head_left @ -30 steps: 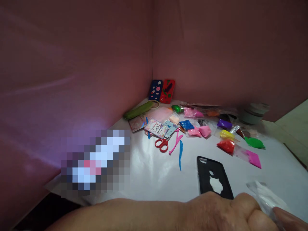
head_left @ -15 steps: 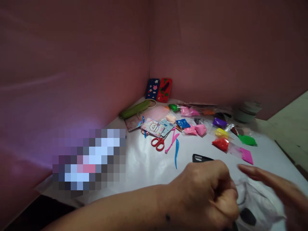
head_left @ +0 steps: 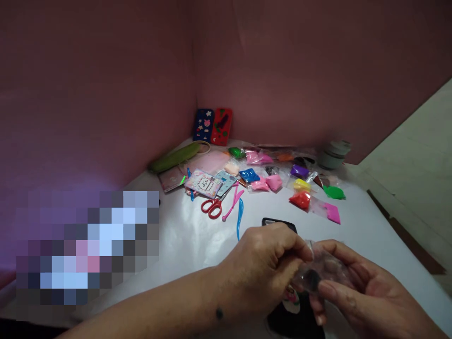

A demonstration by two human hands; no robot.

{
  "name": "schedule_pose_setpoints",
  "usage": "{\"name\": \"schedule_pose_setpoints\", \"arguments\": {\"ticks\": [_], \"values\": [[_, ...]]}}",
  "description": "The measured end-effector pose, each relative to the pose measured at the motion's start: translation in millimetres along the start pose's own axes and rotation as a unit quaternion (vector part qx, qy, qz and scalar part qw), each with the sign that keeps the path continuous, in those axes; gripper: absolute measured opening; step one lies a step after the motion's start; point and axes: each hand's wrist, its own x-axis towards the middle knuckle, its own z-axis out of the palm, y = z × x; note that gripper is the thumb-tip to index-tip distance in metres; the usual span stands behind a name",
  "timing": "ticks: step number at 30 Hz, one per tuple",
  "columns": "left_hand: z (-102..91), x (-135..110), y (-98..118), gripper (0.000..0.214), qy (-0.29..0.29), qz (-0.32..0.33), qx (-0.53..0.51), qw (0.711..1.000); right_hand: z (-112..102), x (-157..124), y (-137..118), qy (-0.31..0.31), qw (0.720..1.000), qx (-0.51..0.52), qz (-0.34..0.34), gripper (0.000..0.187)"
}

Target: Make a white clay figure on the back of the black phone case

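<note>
Between my two hands is a clear plastic bag with a small dark lump in it. The fingers of my left hand are closed in a pinch on the bag's upper left edge. From the other side my right hand grips the bag, its thumb pressed near the lump. Below them on the table lies a black phone case, with a whitish and pink decoration on it. My hands cover much of the case.
Red-handled scissors, a pink tool and a blue tool lie on the white table. Several colored packets, such as a red one, spread behind. Two decorated cases lean on the pink wall. A blurred patch is at left.
My right hand has moved in from the right and now grips the bag, which has risen off the table area. The view has shifted, so everything sits further left.
</note>
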Motion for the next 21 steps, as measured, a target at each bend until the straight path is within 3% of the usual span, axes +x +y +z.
{"name": "schedule_pose_setpoints", "arguments": {"ticks": [3,8,12,21], "values": [[-2.3,1,-2,0.019,-0.027,0.040,0.041,0.998,1,1,3,0.016,1.000,0.026,0.006,0.026],[-2.1,-1,-5,0.022,-0.069,0.021,0.087,0.994,-1,-1,5,0.056,0.998,0.042,0.011,0.034],[-0.6,-2,-6,0.019,-0.073,0.036,0.093,0.992,-4,-1,7,0.032,0.998,0.056,0.027,0.035],[0.6,-4,-6,0.015,-0.046,0.074,0.079,0.993,6,-3,4,0.042,0.997,0.056,0.017,0.033]]}}
